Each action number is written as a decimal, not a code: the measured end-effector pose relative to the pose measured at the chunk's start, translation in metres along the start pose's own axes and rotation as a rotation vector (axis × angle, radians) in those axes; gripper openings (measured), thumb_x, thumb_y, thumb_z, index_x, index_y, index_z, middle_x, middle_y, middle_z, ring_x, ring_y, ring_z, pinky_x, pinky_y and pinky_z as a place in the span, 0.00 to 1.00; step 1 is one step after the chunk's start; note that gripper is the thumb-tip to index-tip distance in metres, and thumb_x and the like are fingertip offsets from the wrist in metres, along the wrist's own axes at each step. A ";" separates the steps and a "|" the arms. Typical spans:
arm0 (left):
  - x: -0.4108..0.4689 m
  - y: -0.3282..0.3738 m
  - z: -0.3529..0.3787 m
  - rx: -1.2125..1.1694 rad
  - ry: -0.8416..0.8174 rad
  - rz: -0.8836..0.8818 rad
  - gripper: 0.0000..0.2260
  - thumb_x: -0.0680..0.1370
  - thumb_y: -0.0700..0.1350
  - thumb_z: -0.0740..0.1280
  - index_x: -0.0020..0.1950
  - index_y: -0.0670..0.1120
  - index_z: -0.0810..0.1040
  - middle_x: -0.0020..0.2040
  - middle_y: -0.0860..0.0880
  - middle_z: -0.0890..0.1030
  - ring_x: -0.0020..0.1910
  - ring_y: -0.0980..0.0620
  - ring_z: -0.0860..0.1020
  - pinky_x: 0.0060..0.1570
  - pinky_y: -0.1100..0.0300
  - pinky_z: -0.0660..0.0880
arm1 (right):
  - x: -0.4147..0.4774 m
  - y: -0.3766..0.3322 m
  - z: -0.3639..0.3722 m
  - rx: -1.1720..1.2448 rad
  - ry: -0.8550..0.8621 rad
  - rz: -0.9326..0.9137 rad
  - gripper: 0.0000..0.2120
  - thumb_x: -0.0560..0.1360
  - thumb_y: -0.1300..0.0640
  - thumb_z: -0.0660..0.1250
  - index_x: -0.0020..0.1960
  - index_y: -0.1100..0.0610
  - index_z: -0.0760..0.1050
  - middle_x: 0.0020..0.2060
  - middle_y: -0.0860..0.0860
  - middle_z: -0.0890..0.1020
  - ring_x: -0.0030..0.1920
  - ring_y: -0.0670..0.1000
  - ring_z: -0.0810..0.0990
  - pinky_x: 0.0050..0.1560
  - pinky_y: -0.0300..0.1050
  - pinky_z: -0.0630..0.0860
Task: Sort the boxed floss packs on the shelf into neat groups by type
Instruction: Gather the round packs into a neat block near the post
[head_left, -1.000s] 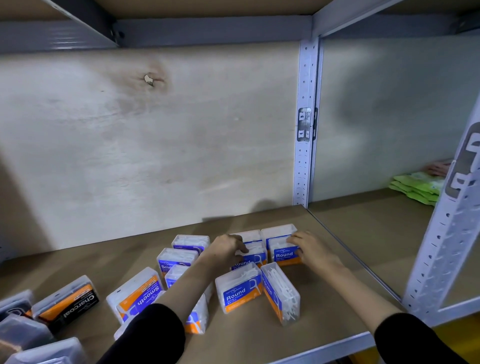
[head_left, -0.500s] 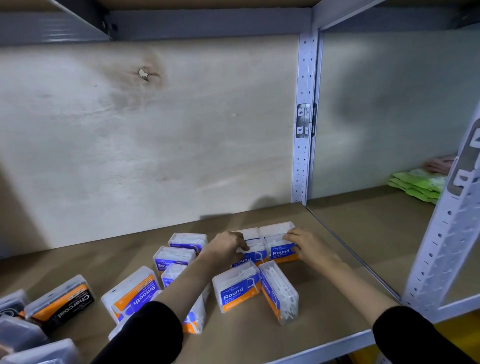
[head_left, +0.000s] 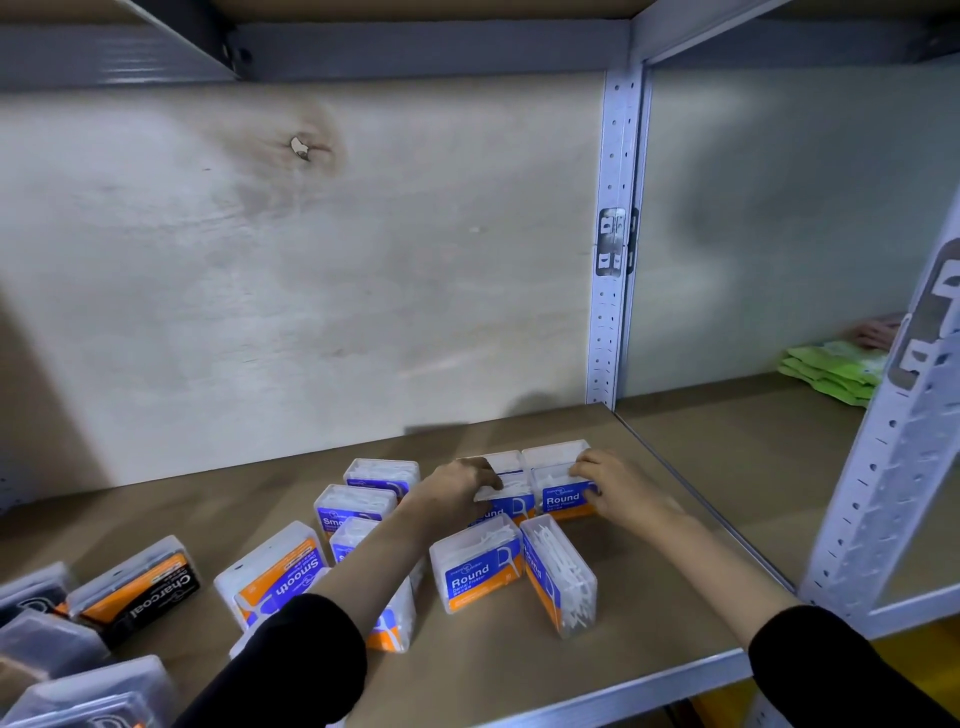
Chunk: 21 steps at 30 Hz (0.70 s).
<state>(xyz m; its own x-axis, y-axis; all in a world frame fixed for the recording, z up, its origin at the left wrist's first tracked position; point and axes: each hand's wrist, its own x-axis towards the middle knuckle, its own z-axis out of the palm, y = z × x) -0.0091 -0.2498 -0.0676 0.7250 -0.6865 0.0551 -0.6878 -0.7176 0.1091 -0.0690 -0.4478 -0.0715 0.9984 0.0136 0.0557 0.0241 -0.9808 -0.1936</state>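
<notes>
knock-over risk
round packs (head_left: 563, 500) are being pinched by left hand (head_left: 460, 488) and right hand (head_left: 618, 483); nearer pack (head_left: 563, 582) may be clipped by a wrist.

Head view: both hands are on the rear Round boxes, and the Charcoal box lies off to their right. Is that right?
Not quite. The head view shows the Charcoal box lying off to their left, not their right. The left hand and the right hand are indeed on the rear Round boxes.
</notes>
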 end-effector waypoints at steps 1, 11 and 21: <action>-0.002 0.001 -0.001 -0.002 0.003 -0.002 0.16 0.79 0.43 0.62 0.67 0.44 0.73 0.68 0.47 0.73 0.65 0.50 0.73 0.62 0.60 0.70 | -0.002 -0.002 -0.002 0.008 0.000 0.001 0.21 0.78 0.59 0.61 0.70 0.56 0.67 0.68 0.51 0.69 0.68 0.49 0.67 0.67 0.42 0.68; -0.038 0.014 -0.010 -0.018 0.008 -0.013 0.15 0.80 0.43 0.59 0.65 0.44 0.75 0.65 0.47 0.77 0.61 0.50 0.76 0.58 0.60 0.73 | -0.039 -0.031 -0.016 0.143 0.008 -0.078 0.13 0.76 0.55 0.64 0.59 0.57 0.78 0.56 0.53 0.79 0.56 0.50 0.77 0.59 0.44 0.74; -0.060 0.029 0.017 0.031 0.016 -0.103 0.20 0.78 0.43 0.63 0.70 0.45 0.68 0.70 0.47 0.68 0.69 0.49 0.68 0.67 0.57 0.68 | -0.065 -0.067 0.005 -0.041 -0.022 0.032 0.15 0.77 0.57 0.62 0.62 0.60 0.72 0.62 0.56 0.74 0.62 0.54 0.73 0.59 0.45 0.71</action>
<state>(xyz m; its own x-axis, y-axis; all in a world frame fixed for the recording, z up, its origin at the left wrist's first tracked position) -0.0728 -0.2315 -0.0845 0.7923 -0.6071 0.0606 -0.6101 -0.7879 0.0838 -0.1354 -0.3816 -0.0673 0.9995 -0.0140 0.0283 -0.0094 -0.9879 -0.1547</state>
